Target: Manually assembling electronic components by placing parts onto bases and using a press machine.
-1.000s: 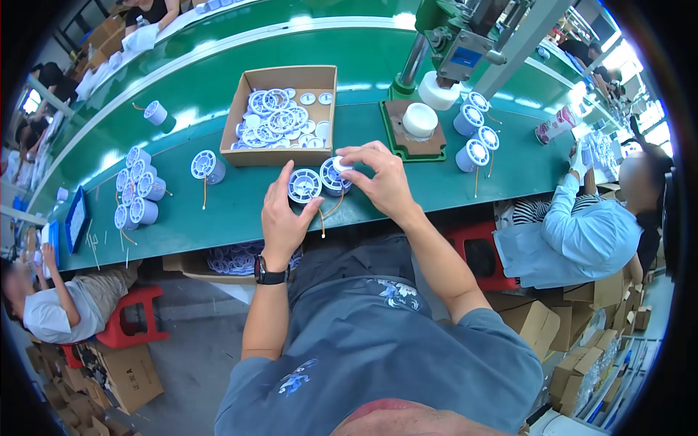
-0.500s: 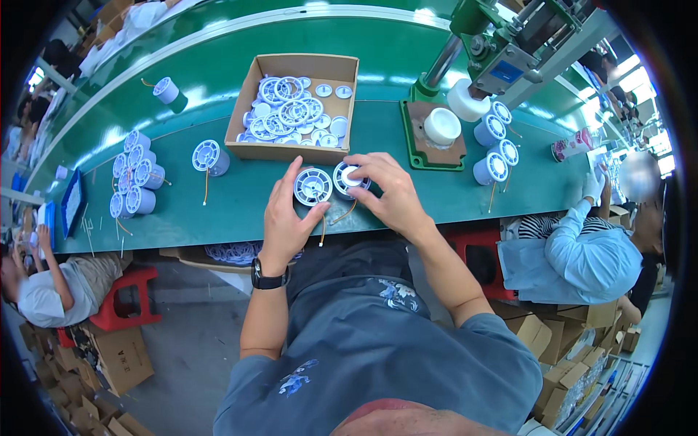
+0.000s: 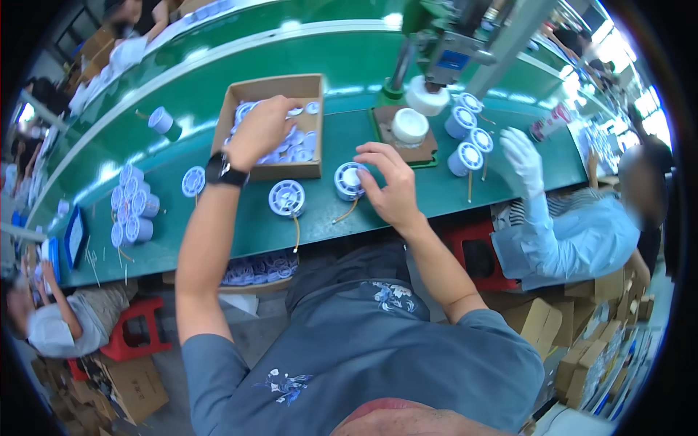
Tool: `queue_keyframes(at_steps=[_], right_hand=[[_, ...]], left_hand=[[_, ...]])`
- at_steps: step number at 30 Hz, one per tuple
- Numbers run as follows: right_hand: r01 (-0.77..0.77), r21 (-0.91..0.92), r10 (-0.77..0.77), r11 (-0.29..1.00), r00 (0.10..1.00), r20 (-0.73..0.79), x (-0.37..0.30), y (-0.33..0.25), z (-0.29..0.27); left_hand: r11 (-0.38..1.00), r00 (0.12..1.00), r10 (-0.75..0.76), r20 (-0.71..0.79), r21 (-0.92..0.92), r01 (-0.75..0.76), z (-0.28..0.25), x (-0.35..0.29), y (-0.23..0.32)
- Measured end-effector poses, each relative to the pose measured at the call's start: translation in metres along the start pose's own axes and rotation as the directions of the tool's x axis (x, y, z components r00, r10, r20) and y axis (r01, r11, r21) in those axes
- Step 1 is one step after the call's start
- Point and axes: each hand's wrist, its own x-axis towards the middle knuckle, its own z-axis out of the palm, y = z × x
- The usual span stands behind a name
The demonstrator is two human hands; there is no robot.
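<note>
My left hand (image 3: 262, 128), with a black watch on the wrist, reaches into a cardboard box (image 3: 240, 102) of white spoked spools and covers some of them; whether it grips one is hidden. My right hand (image 3: 389, 180) rests its fingers on a white spool (image 3: 347, 179) with a tan wire tail, lying on the green bench (image 3: 407, 211). Another white spool (image 3: 286, 198) with a wire tail lies between my arms, untouched.
A press machine (image 3: 443, 43) with a white disc on its base plate (image 3: 411, 127) stands behind my right hand. Three spools (image 3: 465, 138) sit right of it. A white-gloved co-worker (image 3: 574, 225) sits at right. More spools (image 3: 131, 207) cluster at left; another person (image 3: 51, 327) sits below them.
My left hand left the spool on the bench and moved up into the cardboard box. My right hand stays on its spool.
</note>
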Motion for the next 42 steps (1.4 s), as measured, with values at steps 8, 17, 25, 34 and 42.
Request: queue_keyframes(at_steps=[8, 17, 25, 34, 42], right_hand=[[0.093, 0.033, -0.080, 0.995, 0.959, -0.273, -0.013, 0.037, 0.037], [-0.001, 0.149, 0.045, 0.989, 0.955, -0.294, -0.015, 0.037, 0.032], [-0.108, 0.155, 0.146, 0.982, 0.954, -0.262, -0.011, 0.028, 0.012], [-0.150, 0.214, 0.184, 0.965, 0.971, -0.153, -0.015, 0.021, 0.021], [-0.171, 0.211, 0.207, 0.962, 0.965, -0.161, -0.018, 0.021, 0.019]], left_hand=[[0.968, 0.943, 0.143, 0.300, 0.156, -0.197, 0.056, 0.049, -0.116], [0.998, 0.998, -0.065, 0.017, -0.021, 0.066, -0.017, 0.019, -0.056], [0.897, 0.861, -0.375, -0.343, -0.371, 0.242, -0.022, -0.115, 0.051], [0.646, 0.771, -0.572, -0.281, -0.733, 0.212, 0.008, -0.146, 0.080], [0.795, 0.836, -0.476, -0.272, -0.539, 0.278, 0.016, -0.145, 0.076]])
